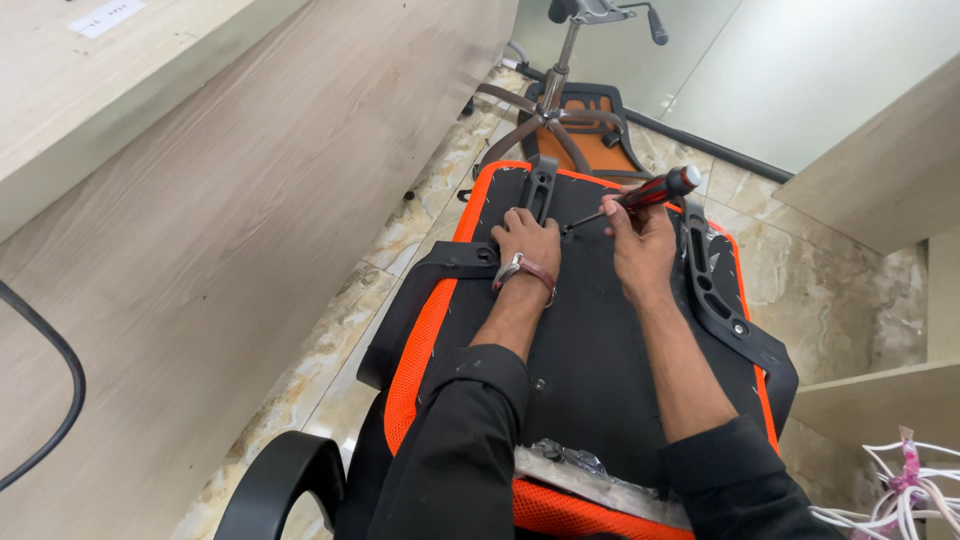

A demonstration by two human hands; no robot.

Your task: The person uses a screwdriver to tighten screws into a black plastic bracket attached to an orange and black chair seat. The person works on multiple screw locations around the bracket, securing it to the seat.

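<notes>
- One screwdriver (pixel 645 194), red and black, held in the right hand's fingers (pixel 622 212).
- One upturned chair seat (pixel 590 340), black with orange edging, under both hands.
- Two black armrest brackets: one (pixel 728 305) right of the fingers, one (pixel 425 290) left.
- One wheeled chair base (pixel 548 115) beyond the fingers.
- One wristband (pixel 523 270).

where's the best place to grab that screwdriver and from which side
Take the screwdriver by its thick red-and-black handle, the upper right end, not the thin shaft. It slants down to the left, its tip on the black underside of the chair seat, so come from the right and above. The right hand already has its grip there; the left hand rests flat beside the tip.
</notes>
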